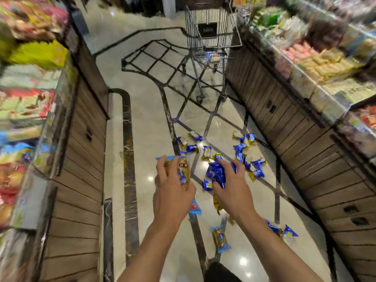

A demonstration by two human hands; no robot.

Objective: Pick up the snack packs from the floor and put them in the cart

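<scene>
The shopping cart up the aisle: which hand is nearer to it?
Neither clearly. The shopping cart stands far up the aisle; the left hand, holding a brown pack, and the right hand, holding blue packs, are level below it.

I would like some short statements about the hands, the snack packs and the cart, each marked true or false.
1. The left hand holds a brown snack pack. True.
2. The right hand is empty. False: its grip is round a bunch of blue packs.
3. The cart stands further up the aisle, beyond the scattered packs. True.
4. No packs remain on the floor. False: many still lie there.
5. The cart lies on its side. False: it stands upright on its wheels.
</scene>
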